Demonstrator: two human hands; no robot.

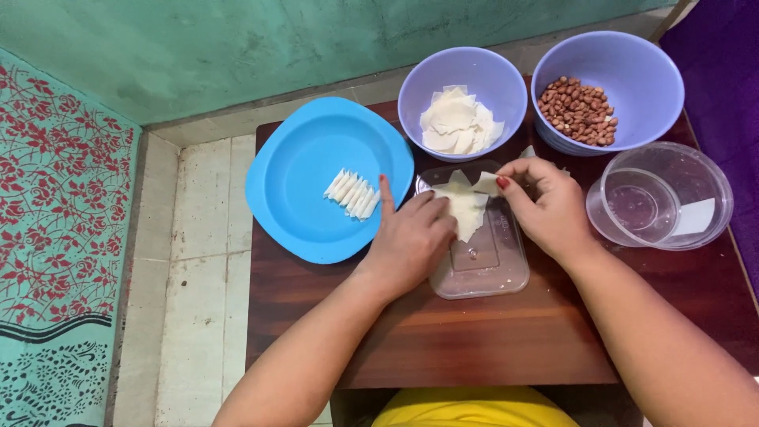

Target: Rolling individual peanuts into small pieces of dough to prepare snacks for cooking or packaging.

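Note:
A thin white dough wrapper lies on a clear plastic lid in the middle of a low wooden table. My left hand presses on the wrapper's left side, fingers curled over it. My right hand pinches the wrapper's upper right corner and lifts it in a fold. A blue plate to the left holds a row of several rolled white wrappers.
A lilac bowl behind the lid holds a stack of flat wrappers. Another lilac bowl at the back right holds peanuts. A clear round container stands at right. Tiled floor lies left of the table.

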